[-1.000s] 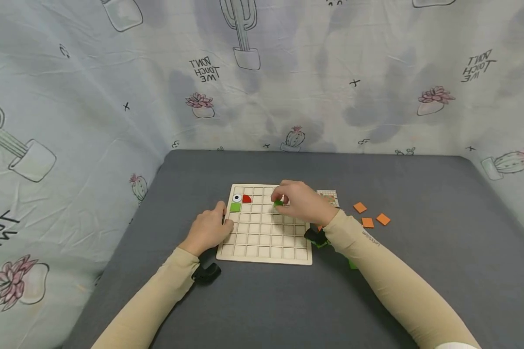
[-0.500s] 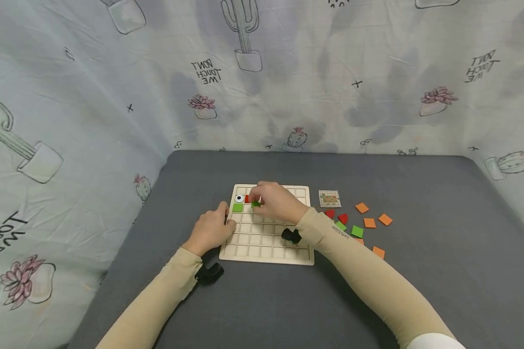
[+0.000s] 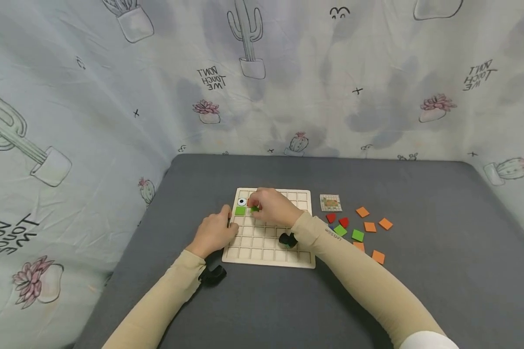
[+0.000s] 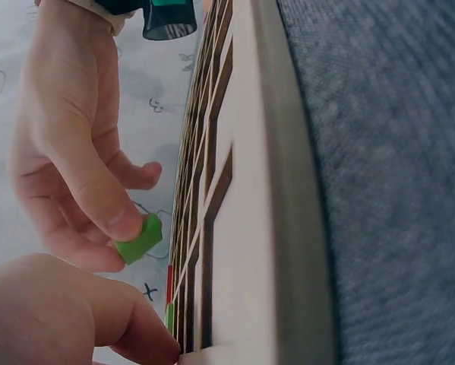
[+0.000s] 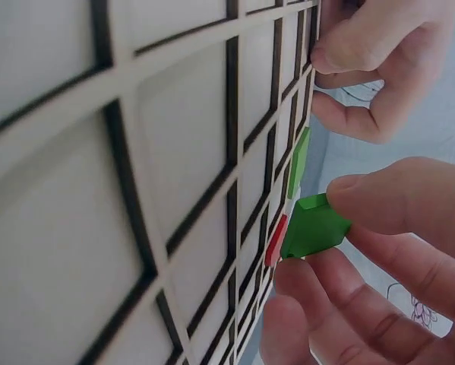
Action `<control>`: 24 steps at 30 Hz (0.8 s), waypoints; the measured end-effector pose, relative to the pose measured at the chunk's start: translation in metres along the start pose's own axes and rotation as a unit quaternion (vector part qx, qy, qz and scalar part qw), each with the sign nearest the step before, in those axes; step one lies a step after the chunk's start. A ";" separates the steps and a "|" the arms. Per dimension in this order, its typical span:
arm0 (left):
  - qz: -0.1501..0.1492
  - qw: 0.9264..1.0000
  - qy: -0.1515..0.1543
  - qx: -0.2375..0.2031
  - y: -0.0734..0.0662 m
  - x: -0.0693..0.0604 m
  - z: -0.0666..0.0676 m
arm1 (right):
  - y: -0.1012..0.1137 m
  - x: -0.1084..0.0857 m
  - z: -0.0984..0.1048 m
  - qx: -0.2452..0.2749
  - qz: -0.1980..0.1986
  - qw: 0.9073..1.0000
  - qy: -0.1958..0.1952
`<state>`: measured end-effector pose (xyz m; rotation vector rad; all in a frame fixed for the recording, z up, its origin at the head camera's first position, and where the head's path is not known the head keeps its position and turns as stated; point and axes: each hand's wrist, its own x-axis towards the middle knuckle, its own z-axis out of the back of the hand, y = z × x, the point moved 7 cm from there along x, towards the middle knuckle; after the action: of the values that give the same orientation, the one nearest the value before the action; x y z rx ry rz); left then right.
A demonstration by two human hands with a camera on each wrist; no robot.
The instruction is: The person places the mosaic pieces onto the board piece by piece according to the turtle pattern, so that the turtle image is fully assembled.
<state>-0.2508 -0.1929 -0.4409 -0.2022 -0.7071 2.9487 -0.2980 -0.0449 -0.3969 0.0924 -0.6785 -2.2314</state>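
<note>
A pale wooden grid board (image 3: 266, 254) lies on the grey table. My left hand (image 3: 213, 233) holds its left edge, the thumb over the rim. Above the board's upper left part, my right hand (image 3: 272, 206) pinches a green tile (image 5: 314, 228) between thumb and fingers. The tile is tilted and close to the red piece (image 5: 276, 239) in the right wrist view. A round white tile with a black dot (image 3: 242, 201) sits in the top left area, with a flat green tile (image 3: 240, 211) just below it. My right fingers hide most of the red piece in the head view.
A small patterned card (image 3: 330, 203) lies right of the board. Nearby are red pieces (image 3: 343, 222), green tiles (image 3: 357, 235) and several orange tiles (image 3: 369, 227). A printed cloth (image 3: 314, 97) hangs behind the table.
My right hand has moved left across the board with the green tile, then slowed near the red piece. The loose pieces on the right came into view. My left hand stays at the edge.
</note>
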 end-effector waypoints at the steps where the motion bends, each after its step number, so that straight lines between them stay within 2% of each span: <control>1: 0.000 1.000 -0.001 0.000 0.000 0.000 0.000 | 0.000 0.000 -0.001 0.000 0.000 1.000 -0.001; 11: -0.007 1.000 -0.009 0.001 0.001 0.001 -0.001 | 0.001 0.009 -0.008 -0.020 0.018 1.000 -0.007; 24: -0.008 1.000 -0.014 0.002 0.002 0.001 -0.001 | 0.000 0.015 -0.014 -0.049 -0.015 0.999 0.016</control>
<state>-0.2517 -0.1942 -0.4431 -0.1548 -0.7027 2.9435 -0.3046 -0.0612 -0.4066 0.0897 -0.5520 -2.2830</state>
